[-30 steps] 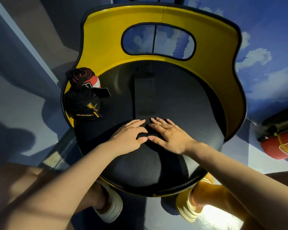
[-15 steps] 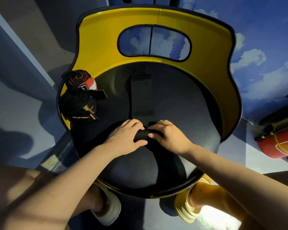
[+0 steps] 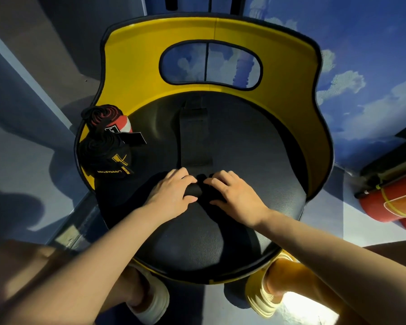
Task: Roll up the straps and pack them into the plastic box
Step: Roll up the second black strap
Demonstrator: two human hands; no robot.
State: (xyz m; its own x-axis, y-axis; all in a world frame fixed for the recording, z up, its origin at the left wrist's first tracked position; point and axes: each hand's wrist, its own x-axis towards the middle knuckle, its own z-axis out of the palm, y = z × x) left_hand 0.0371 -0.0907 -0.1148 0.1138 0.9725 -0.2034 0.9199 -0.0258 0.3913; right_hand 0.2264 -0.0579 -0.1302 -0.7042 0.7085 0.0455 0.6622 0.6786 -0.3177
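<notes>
**A:** What does the head camera show, looking down?

**B:** A round black padded seat with a curved yellow backrest fills the middle. The backrest has an oval cut-out, and a blue wall painted with white clouds shows through it and off to the right.

**A:** And the hands?

**B:** Both come in from the bottom edge and meet at the centre of the seat. The left hand and the right hand lie side by side, fingers curled over a small black roll of strap — thumbs on the near side, fingertips on the far side. Each hand grips one end of the roll, and a short dark piece of it shows in the gap between them.

**A:** Where is the remaining strap?

**B:** The unrolled length lies flat on the seat, running straight away from the hands toward the backrest. It is black on black, so its edges are faint.

**A:** Anything else on the seat?

**B:** At the left rim, two finished rolls touch each other — a black one with yellow lettering nearer, and a red, white and black one behind it.

**A:** Around the chair?

**B:** Red cylinders lie at the right edge. Two feet in light shoes show under the seat's near rim.
</notes>
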